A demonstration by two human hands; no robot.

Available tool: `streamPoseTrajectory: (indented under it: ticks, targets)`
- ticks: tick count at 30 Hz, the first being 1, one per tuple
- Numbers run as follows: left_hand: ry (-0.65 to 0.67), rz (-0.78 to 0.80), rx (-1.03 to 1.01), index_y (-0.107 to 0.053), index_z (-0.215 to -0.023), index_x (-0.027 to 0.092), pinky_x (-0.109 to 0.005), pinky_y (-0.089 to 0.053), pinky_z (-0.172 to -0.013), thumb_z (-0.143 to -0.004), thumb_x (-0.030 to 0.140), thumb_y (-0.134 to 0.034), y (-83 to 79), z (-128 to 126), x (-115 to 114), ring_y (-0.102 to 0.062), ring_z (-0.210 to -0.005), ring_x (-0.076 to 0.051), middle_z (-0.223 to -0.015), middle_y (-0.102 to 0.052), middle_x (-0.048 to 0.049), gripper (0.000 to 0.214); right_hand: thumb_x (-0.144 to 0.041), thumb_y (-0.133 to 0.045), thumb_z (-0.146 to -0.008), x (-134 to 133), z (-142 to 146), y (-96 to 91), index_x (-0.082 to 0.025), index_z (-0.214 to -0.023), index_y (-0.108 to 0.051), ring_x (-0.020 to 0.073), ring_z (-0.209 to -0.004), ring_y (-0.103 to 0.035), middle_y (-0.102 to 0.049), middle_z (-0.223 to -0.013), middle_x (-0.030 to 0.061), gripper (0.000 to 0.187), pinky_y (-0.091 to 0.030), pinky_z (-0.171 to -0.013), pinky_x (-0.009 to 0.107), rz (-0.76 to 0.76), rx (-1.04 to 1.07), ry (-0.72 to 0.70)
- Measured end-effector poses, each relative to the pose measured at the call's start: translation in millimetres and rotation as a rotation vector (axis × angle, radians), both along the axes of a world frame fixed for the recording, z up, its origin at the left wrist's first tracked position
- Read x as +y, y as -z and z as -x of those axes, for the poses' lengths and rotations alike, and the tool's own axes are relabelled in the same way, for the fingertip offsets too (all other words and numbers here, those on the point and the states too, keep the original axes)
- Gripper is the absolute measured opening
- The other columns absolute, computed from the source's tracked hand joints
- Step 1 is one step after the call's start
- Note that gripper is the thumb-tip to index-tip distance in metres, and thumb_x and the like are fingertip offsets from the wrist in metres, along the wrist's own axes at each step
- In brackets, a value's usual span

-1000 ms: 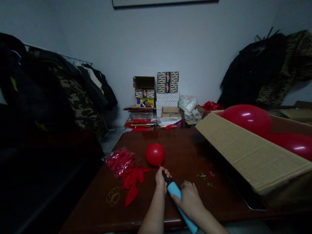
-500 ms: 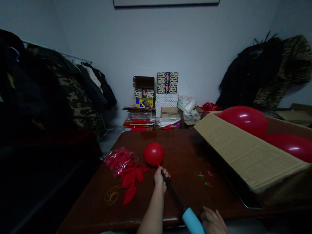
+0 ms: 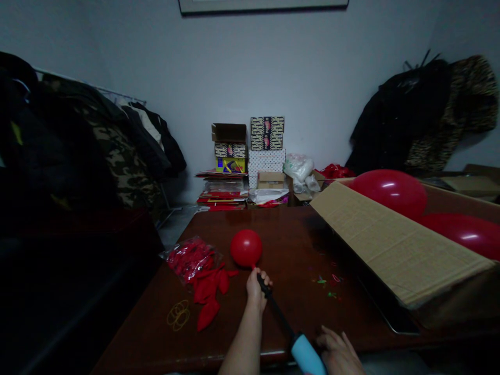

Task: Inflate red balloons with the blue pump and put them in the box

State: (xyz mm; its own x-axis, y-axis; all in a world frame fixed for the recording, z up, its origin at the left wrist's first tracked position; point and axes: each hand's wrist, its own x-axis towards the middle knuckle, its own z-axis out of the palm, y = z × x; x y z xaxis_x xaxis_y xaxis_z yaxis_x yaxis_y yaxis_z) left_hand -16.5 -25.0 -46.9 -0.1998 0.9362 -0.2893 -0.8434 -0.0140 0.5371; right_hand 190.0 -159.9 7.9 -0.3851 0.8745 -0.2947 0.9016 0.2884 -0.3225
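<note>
My left hand [image 3: 258,284] is closed around the black front end of a balloon pump [image 3: 307,354], pinching the neck of a small, round, partly inflated red balloon [image 3: 246,248] there. The pump's black rod slants down toward me into its light blue barrel. At the bottom edge, my right hand [image 3: 338,351] is at the barrel's right side, its fingers loosely bent; its grip lower down is partly cut off by the frame. Left of the balloon lie several flat red balloons [image 3: 207,294] and a clear bag of red balloons [image 3: 192,258].
Yellowish rubber bands [image 3: 178,315] lie on the dark wooden table [image 3: 289,229]. Small coloured bits [image 3: 321,280] are scattered to the right. A cardboard box [image 3: 394,242] holding large red balloons [image 3: 390,192] stands at the right, with a dark flat device [image 3: 386,307] beside it.
My right hand and the blue barrel have shifted very slightly up and left. The balloon and my left hand look nearly unchanged.
</note>
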Motion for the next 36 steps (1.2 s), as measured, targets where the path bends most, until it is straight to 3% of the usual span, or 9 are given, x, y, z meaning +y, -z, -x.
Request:
streamPoseTrajectory:
  ticks: [6,12,20,31,36]
  targets:
    - [0.000,-0.002,0.008,-0.039,-0.070,0.020,-0.021,-0.032,-0.041,-0.072,0.033,-0.058,1.6,-1,1,-0.035,-0.037,-0.006,-0.052,-0.038,0.0071,0.023,-0.053,-0.043,-0.075,9,28,-15.3,-0.014,-0.098,-0.065,0.0324,-0.125,-0.031,-0.054,-0.119,0.0138,0.050,-0.009,-0.106,0.049,-0.110,-0.004,0.062]
    - [0.001,-0.013,0.025,-0.039,-0.071,0.020,-0.022,-0.032,-0.041,-0.071,0.035,-0.060,2.6,-2,0,-0.035,-0.038,-0.007,-0.051,-0.039,0.0071,0.026,-0.050,-0.041,-0.077,28,53,-15.5,-0.010,-0.108,-0.059,0.0292,-0.122,-0.035,-0.055,-0.116,0.0138,0.053,-0.010,-0.106,0.045,-0.206,0.070,0.108]
    - [0.013,-0.039,0.044,-0.039,-0.070,0.020,-0.023,-0.035,-0.043,-0.071,0.037,-0.059,8.6,0,4,-0.035,-0.037,-0.007,-0.050,-0.040,0.0074,0.026,-0.051,-0.043,-0.076,56,79,-9.9,-0.012,-0.102,-0.062,0.0296,-0.119,-0.038,-0.058,-0.109,0.0127,0.051,-0.013,-0.105,0.043,-0.239,0.086,0.137]
    - [-0.032,-0.030,0.088,-0.039,-0.069,0.021,-0.022,-0.031,-0.039,-0.071,0.039,-0.058,7.4,-4,4,-0.033,-0.035,-0.007,-0.048,-0.039,0.0078,0.027,-0.048,-0.044,-0.078,31,64,-3.0,-0.014,-0.094,-0.066,0.0298,-0.124,-0.032,-0.057,-0.113,0.0119,0.044,-0.006,-0.107,0.045,-0.304,0.062,0.098]
    - [-0.023,-0.036,0.054,-0.039,-0.069,0.021,-0.022,-0.031,-0.040,-0.071,0.039,-0.059,8.0,-3,4,-0.033,-0.035,-0.006,-0.049,-0.038,0.0080,0.027,-0.052,-0.047,-0.075,10,29,8.6,-0.016,-0.094,-0.067,0.0333,-0.127,-0.027,-0.054,-0.120,0.0122,0.046,-0.007,-0.106,0.051,-0.167,0.018,0.029]
